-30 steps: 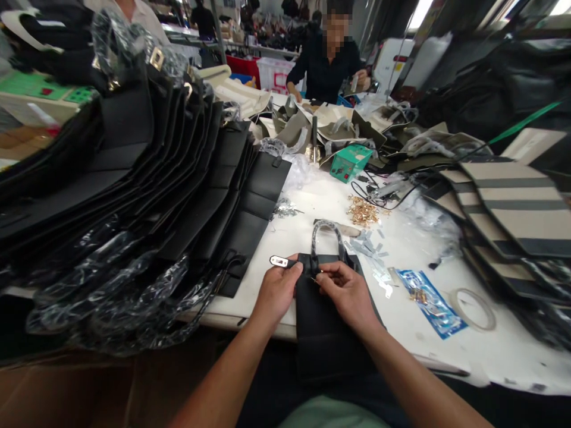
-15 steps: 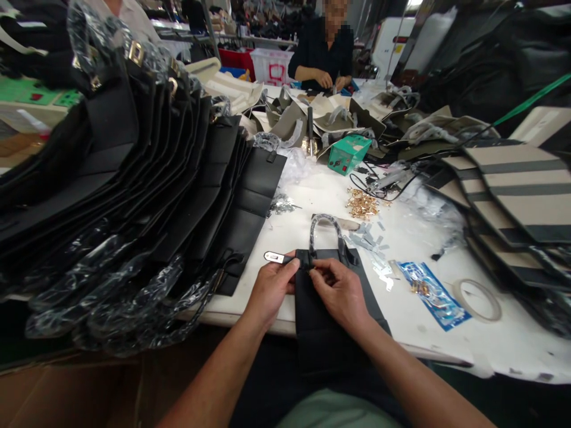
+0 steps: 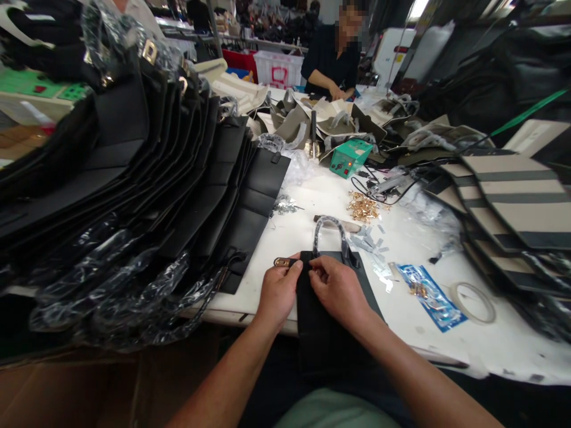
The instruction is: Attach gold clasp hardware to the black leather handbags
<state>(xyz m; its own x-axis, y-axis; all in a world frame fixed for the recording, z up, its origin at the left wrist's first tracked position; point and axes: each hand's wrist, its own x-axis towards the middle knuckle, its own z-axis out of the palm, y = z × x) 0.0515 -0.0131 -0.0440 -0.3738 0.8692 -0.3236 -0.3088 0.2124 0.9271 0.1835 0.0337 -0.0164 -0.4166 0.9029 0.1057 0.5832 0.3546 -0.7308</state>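
Tightly, left hand (image 3: 279, 291) pinching gold-toned clasp (image 3: 282, 262), right hand (image 3: 339, 291) gripping smooth black leather bag (image 3: 332, 333)

On the white worktable (image 3: 428, 351) — gold fittings (image 3: 362, 207), blue packet (image 3: 430, 298), tape roll (image 3: 452, 302).

Bright, even light fills the workshop, and a strip ceiling lamp (image 3: 418, 8) at the top edge burns out to white. The white work table (image 3: 414, 351) looks pale and slightly overexposed, with only faint, soft shadows. Small glints of glare sit on the plastic wrap (image 3: 120, 279) over the black bags (image 3: 187, 178). The wide lens bends and stretches everything toward the edges, and the striped bags (image 3: 513, 202) at right show mild blur. The small black bag (image 3: 332, 315) in the centre looks fairly sharp, while the far shelves (image 3: 263, 47) look soft and dim.
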